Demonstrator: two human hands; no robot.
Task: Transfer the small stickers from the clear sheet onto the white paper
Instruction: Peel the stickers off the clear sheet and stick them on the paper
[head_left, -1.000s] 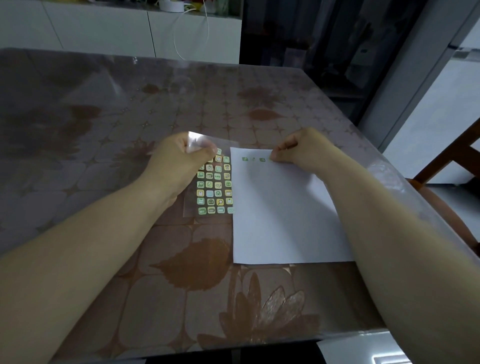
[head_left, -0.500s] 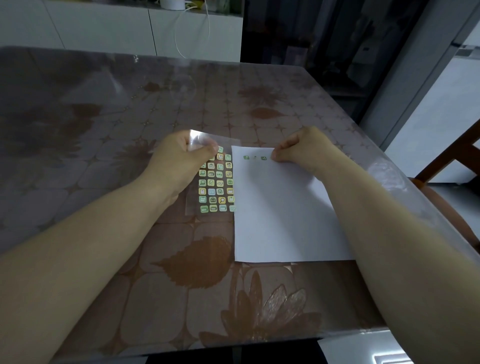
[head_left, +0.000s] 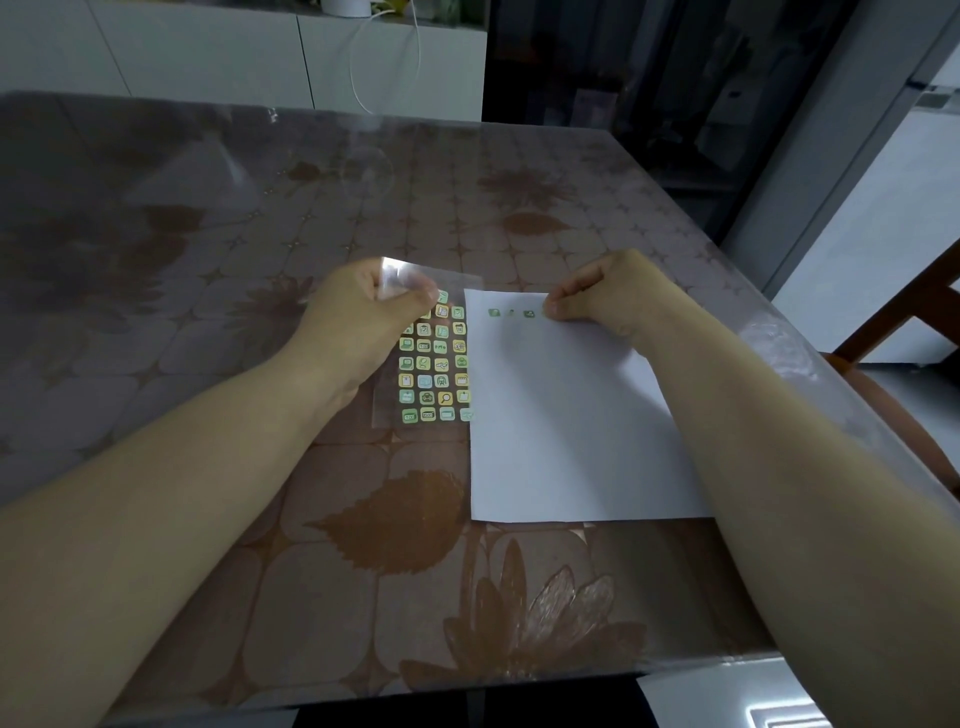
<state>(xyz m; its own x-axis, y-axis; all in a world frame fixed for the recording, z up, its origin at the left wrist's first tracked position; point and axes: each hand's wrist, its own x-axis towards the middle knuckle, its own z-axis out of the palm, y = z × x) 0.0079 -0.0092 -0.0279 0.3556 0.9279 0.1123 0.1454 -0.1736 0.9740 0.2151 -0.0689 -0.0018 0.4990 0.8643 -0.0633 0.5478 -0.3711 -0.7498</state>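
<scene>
On the patterned table (head_left: 208, 364), at the left, the left hand (head_left: 358, 322) pinches the far corner of the clear sheet (head_left: 387, 410) between thumb and fingers, lifting that corner so the film curls and catches the light. The rest of the sheet lies flat, its grid of small stickers (head_left: 434, 371) still mostly full. That film looks thin, floppy and slick — it will likely buckle if pushed, so holding it by a bare corner or margin, as here, seems the safest grip.

Just right of it, edges nearly touching, lies the white paper (head_left: 561, 426), with three small green stickers in a row (head_left: 511, 313) near its far edge. Loose paper this light would probably slide under a sideways rub.

Further right, the right hand (head_left: 608, 301) is curled almost closed, thumb and forefinger tips pressed down on the paper just past the last sticker. Whether a fourth sticker sits beneath them I cannot tell. Each sticker is tiny and limp — best lifted by one edge with a fingernail, sticky face kept off the skin.
</scene>
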